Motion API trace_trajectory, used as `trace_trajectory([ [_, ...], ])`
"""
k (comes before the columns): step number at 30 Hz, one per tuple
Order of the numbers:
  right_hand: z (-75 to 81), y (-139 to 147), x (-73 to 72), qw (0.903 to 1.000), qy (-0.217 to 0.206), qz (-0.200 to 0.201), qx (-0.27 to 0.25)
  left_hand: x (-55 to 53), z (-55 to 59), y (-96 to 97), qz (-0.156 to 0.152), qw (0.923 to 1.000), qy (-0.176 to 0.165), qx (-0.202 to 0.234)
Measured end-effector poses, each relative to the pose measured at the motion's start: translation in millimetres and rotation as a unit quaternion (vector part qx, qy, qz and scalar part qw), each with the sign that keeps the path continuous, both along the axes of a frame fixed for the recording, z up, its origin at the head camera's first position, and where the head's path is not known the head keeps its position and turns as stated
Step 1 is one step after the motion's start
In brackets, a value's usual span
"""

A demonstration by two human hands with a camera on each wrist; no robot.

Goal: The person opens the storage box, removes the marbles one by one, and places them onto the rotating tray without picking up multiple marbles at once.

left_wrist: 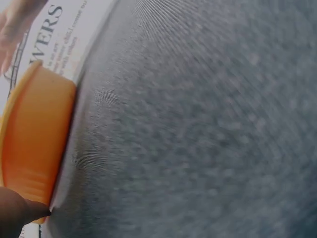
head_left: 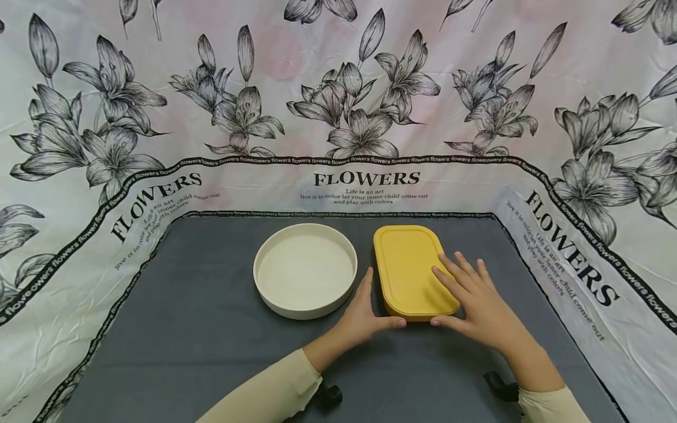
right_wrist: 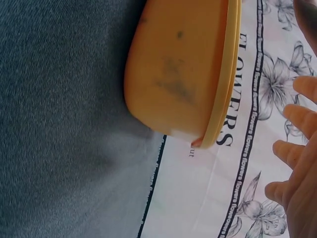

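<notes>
A yellow lidded box [head_left: 409,270] with rounded corners lies on the grey cloth. My left hand [head_left: 359,320] is at its near left corner, fingers in the gap beside a cream round dish [head_left: 305,270], thumb stretched along the box's front. In the left wrist view that thumb overlaps the low end of the box [left_wrist: 37,134]. Over the box's right edge, my right hand [head_left: 478,305] has its fingers spread and straight. The right wrist view shows these fingers apart from the box [right_wrist: 178,64], whose lid is on and whose side has dark smudgy patches.
Grey cloth [head_left: 201,329] covers the work surface, bordered by a white strip printed with words [head_left: 365,182]. A flower-patterned backdrop [head_left: 365,76] rises behind and at the sides. The dish stands close to the left of the box.
</notes>
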State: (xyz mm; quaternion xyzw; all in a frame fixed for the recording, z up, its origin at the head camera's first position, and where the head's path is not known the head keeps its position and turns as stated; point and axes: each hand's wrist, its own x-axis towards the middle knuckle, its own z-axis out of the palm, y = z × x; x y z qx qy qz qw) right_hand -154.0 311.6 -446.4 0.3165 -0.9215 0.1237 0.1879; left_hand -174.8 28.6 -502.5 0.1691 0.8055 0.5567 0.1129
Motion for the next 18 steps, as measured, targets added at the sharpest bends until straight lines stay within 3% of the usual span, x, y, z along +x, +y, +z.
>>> trace_trajectory([
  [11, -3.2, -9, 1.4, 0.9999, -0.013, 0.002, -0.001, -7.4, -13.2, 8.0, -0.008, 0.9985, -0.006, 0.054],
  [18, -8.0, -13, 0.0, 0.9994, -0.031, 0.013, -0.002, -13.8, -17.3, 14.7, -0.006, 0.9985, -0.003, 0.053],
])
